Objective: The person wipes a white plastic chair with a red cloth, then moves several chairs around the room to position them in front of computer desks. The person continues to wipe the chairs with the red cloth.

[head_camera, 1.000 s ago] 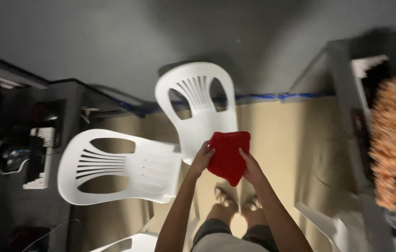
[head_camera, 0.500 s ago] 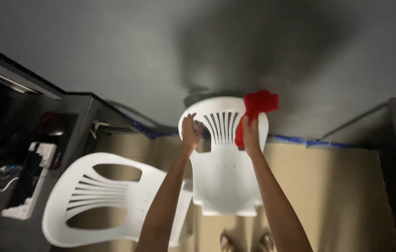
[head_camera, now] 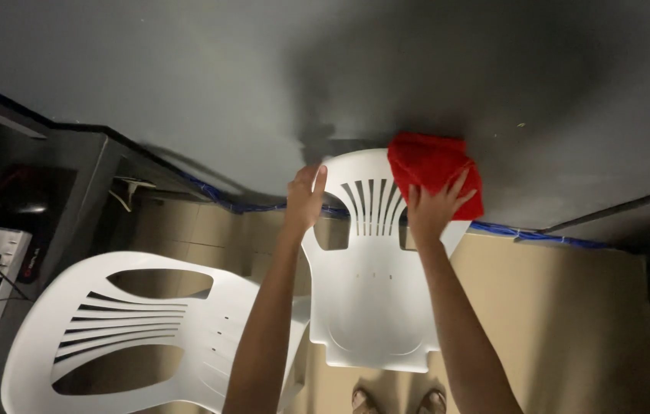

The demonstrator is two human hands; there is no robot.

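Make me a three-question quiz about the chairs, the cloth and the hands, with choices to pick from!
1. Where is the cloth?
A. On the floor
B. Under the right hand, at the top of the chair back
C. On the other chair's seat

2. How many white chairs show?
A. One
B. Two
C. Four

3. What is the left hand doing?
A. Resting open on the chair back's top edge
C. Holding the cloth
B. Hanging beside the leg

Answers:
1. B: the red cloth lies pressed under the right hand's spread fingers on the upper right of the backrest.
2. B: one chair stands in front of the person and a second chair stands to its left.
3. A: the left hand's fingers lie on the upper left edge of the backrest, with nothing in them.
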